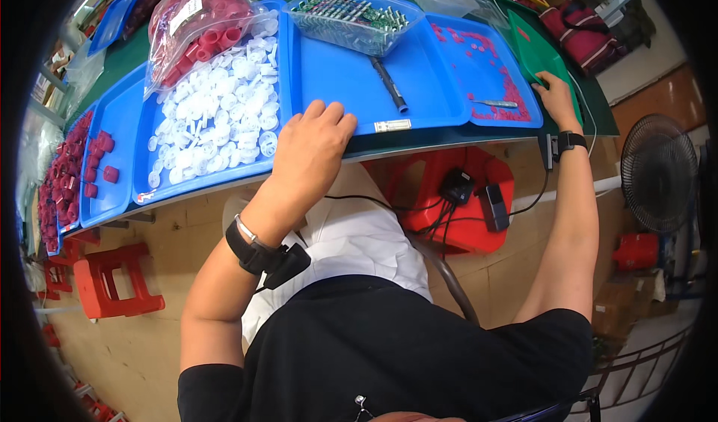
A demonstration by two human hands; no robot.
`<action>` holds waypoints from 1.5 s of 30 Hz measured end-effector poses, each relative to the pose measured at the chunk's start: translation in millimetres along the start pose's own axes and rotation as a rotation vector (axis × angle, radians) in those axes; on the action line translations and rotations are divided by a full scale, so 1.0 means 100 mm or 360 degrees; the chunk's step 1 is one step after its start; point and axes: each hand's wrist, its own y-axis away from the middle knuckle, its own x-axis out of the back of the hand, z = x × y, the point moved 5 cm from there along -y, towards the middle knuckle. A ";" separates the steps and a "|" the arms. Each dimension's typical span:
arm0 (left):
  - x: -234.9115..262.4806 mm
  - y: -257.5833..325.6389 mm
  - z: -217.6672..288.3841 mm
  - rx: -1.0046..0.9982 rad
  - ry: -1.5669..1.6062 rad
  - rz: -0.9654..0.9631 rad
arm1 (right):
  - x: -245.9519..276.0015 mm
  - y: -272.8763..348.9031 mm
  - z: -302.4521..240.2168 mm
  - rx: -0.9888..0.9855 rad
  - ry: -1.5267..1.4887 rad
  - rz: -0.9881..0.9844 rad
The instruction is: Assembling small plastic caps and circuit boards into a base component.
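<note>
My left hand [315, 144] is closed, fingers curled, over the near edge of the middle blue tray [426, 89]. Whatever is under its fingers is hidden. At the right, my right hand [558, 99] pinches the side of a green tray [535, 44]. A black marker-like pen [390, 85] lies in the middle tray, below a clear plastic box [357, 22] of small green circuit boards. Left of my left hand, another blue tray [149, 186] holds a heap of white translucent round plastic parts [217, 115].
A clear bag of red caps [198, 29] lies atop the white parts. Far left, blue trays hold more dark red caps [67, 171]. A right-hand blue tray [479, 67] contains small pink pieces and a slim screwdriver-like tool [495, 103]. Red stools [120, 281], cables and a fan [658, 171] stand around.
</note>
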 end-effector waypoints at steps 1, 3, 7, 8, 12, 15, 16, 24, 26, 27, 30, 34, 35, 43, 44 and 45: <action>-0.01 0.00 0.01 -0.0002 -0.0006 -0.0001 | 0.04 0.02 -0.02 0.0109 0.0110 0.0118; -0.02 0.00 0.03 0.0023 -0.0007 0.0054 | 0.09 0.08 -0.01 0.0215 0.0215 0.0239; 0.01 -0.02 0.05 0.0004 -0.0007 0.0088 | 0.43 0.45 -0.36 0.0523 0.0144 0.0532; 0.03 -0.03 0.05 0.0006 -0.0003 0.0135 | 0.50 0.56 -0.48 0.0576 0.0171 0.0526; 0.09 -0.04 0.05 0.0035 0.0021 0.0225 | 0.78 1.09 -0.99 0.0693 0.0218 0.0468; 0.08 -0.08 0.07 0.0010 0.0044 0.0303 | 0.98 1.53 -1.23 0.0750 0.0286 0.0384; 0.08 -0.08 0.07 0.0013 0.0038 0.0300 | 1.03 1.66 -1.30 0.0753 0.0279 0.0384; 0.25 -0.34 0.10 -0.0004 0.0119 0.0454 | 1.22 2.32 -1.66 0.0780 0.0369 0.0152; 0.25 -0.38 0.10 -0.0039 0.0105 0.0482 | 1.20 2.41 -1.74 0.0857 0.0358 0.0126; 0.27 -0.39 0.10 -0.0074 0.0095 0.0506 | 1.20 2.42 -1.79 0.0863 0.0354 0.0133; 0.35 -0.43 0.11 -0.0081 0.0094 0.0538 | 1.13 2.46 -1.97 0.0984 0.0280 0.0064; 0.44 -0.47 0.12 -0.0135 0.0072 0.0534 | 1.11 2.40 -2.18 0.1075 0.0297 0.0094; 0.44 -0.48 0.13 -0.0149 0.0080 0.0538 | 1.10 2.38 -2.24 0.1128 0.0243 0.0101; 0.51 -0.49 0.12 -0.0178 0.0014 0.0495 | 0.73 2.20 -2.82 0.1477 -0.0022 0.0160; 0.52 -0.49 0.11 -0.0174 -0.0009 0.0483 | 0.65 2.16 -2.90 0.1475 -0.0021 0.0164; 0.53 -0.48 0.11 -0.0169 -0.0032 0.0471 | 0.57 2.12 -3.00 0.1504 -0.0044 0.0131</action>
